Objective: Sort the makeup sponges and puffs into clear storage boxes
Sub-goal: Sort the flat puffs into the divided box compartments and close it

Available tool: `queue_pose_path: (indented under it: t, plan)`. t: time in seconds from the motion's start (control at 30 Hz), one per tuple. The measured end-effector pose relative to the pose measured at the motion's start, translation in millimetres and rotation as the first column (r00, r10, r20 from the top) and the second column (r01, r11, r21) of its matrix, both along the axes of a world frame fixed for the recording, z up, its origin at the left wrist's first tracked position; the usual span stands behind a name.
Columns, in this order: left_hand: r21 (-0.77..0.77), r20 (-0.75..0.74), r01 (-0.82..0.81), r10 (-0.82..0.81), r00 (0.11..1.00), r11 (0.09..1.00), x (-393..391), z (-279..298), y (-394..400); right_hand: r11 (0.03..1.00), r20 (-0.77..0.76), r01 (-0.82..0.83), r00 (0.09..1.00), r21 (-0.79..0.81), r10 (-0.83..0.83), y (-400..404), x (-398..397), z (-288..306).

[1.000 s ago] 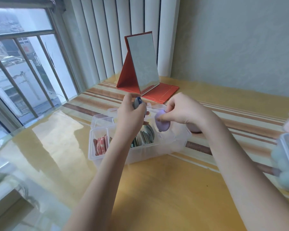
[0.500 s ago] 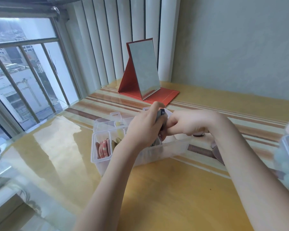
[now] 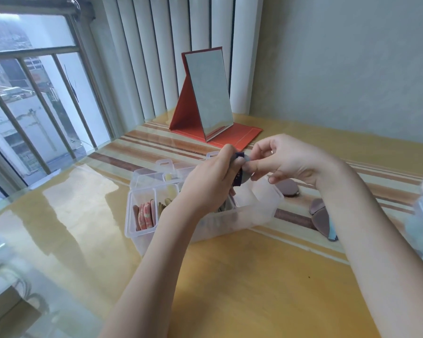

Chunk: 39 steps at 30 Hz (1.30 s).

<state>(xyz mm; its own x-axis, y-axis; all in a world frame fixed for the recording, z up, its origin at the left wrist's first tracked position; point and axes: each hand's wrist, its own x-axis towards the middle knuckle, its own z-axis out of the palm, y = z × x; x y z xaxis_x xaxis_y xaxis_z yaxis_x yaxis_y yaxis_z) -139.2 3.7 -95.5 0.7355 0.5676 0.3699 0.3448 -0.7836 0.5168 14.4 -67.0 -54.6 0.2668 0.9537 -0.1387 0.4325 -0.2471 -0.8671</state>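
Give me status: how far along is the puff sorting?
Done: pink puffs stand in the clear box's left compartment. In hand: left hand and right hand pinch a grey puff above the box. Left: mauve puffs lie loose on the table.

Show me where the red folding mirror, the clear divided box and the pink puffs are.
red folding mirror (image 3: 209, 93), head view, on the glass face.
clear divided box (image 3: 261, 211), head view, on its front wall.
pink puffs (image 3: 145, 215), head view, on the middle puff.
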Motion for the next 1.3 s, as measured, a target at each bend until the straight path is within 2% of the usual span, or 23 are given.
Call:
queue_pose_path:
  t: [0.07,0.13,0.2,0.27,0.37,0.47,0.53,0.7,0.8,0.9,1.0,1.1,1.2,1.23,1.3]
  plan:
    - [-0.059,0.013,0.029,-0.028,1.0,0.998,-1.1,0.3,0.0,0.998,-0.091,0.057,0.994,0.027,-0.054,-4.0,6.3,4.9]
    - [-0.153,0.047,0.038,-0.031,0.998,0.988,-1.7,-1.2,1.1,0.99,-0.096,0.13,0.988,0.053,-0.125,-7.1,11.8,11.6]
    - [-0.211,0.051,0.001,0.01,0.999,0.977,-0.8,-1.1,1.3,0.99,0.01,0.135,0.991,0.031,-0.135,-8.9,11.0,16.4]
    - [-0.236,0.047,-0.038,0.05,0.998,0.971,0.3,0.5,-0.7,0.997,0.14,0.073,0.988,-0.022,-0.07,-6.7,0.9,15.8]
    - [-0.208,0.066,-0.051,0.066,0.996,0.977,-0.6,2.5,-3.8,0.998,0.344,0.008,0.939,-0.068,0.016,1.5,-22.9,7.0]
    - [-0.177,0.063,-0.058,0.07,0.996,0.983,-1.1,1.1,-5.2,0.998,0.462,-0.001,0.886,-0.064,0.031,5.3,-39.8,1.3]
    - [-0.154,0.079,-0.061,0.074,0.994,0.986,-0.7,0.4,-5.1,0.998,0.505,-0.002,0.862,-0.068,0.036,4.3,-43.8,2.3]
    - [-0.114,0.256,-0.062,0.089,0.963,0.992,-3.1,-1.0,-0.8,0.997,0.538,-0.012,0.841,-0.08,0.053,4.6,-45.9,0.6]
    - [-0.156,0.136,-0.036,0.057,0.989,0.987,-3.7,-1.9,-2.1,0.986,0.593,-0.073,0.792,-0.149,0.148,9.8,-46.2,-3.4]
    - [-0.126,0.072,-0.037,0.046,0.996,0.991,-4.4,-2.0,-2.7,0.941,0.537,-0.19,0.781,-0.281,0.318,4.2,-41.2,4.5]
    - [-0.067,0.013,-0.021,0.022,1.0,0.998,-5.0,-1.0,-2.8,0.925,0.48,-0.237,0.8,-0.297,0.359,-5.6,-31.4,15.5]
    - [-0.03,-0.031,0.018,-0.019,0.999,0.999,-3.4,-2.6,-1.1,0.975,0.441,-0.164,0.871,-0.153,0.216,-2.5,-20.3,12.4]
    - [-0.034,-0.029,0.039,-0.04,0.999,0.999,-3.6,-2.5,-0.8,1.0,0.254,0.027,0.967,0.003,-0.027,5.0,-13.3,6.7]
    - [-0.04,-0.023,0.044,-0.045,0.999,0.998,-3.7,-2.6,-0.9,0.999,0.213,0.033,0.977,0.0,-0.032,6.2,-13.9,5.1]
    - [-0.061,0.001,0.059,-0.059,0.998,0.996,-3.4,-3.0,-1.0,0.998,0.228,-0.047,0.972,-0.039,0.054,8.0,-20.5,1.2]
